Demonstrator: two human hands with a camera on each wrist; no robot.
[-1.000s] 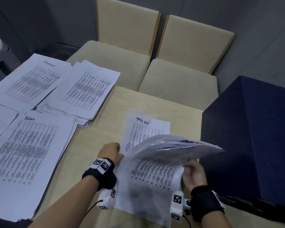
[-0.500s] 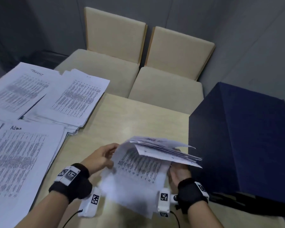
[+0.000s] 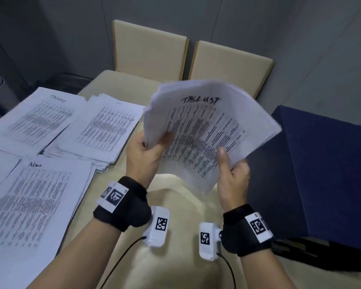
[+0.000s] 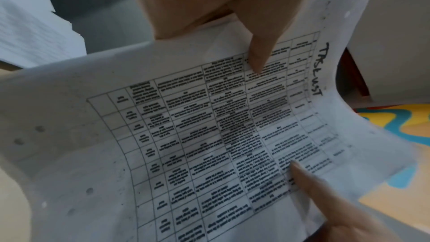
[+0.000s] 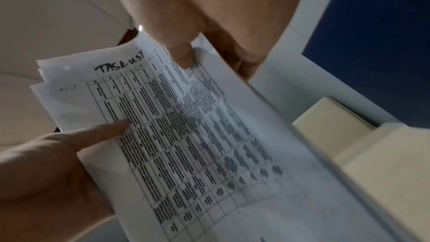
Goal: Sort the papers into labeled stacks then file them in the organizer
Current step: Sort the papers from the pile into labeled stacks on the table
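A stack of printed papers [image 3: 204,130] headed "TASK LIST" is held up in the air above the table, tilted toward me. My left hand [image 3: 152,151] grips its left edge, thumb on the top sheet. My right hand [image 3: 231,170] grips its lower right edge, thumb on the print. The left wrist view shows the same stack [image 4: 209,135] with the left thumb [image 4: 260,56] pressed on the table grid. In the right wrist view the stack [image 5: 197,135] runs between both thumbs. A dark blue organizer box [image 3: 313,174] stands at the right.
Other paper stacks lie on the left of the table [image 3: 175,236]: one headed "Admin" [image 3: 27,205], one with a task list heading [image 3: 31,122], and a fanned one [image 3: 104,130]. Two beige chairs [image 3: 150,49] stand behind the table.
The stack was curled and low over the table before. Both hands have lifted it off the table and turned its printed face up toward me.
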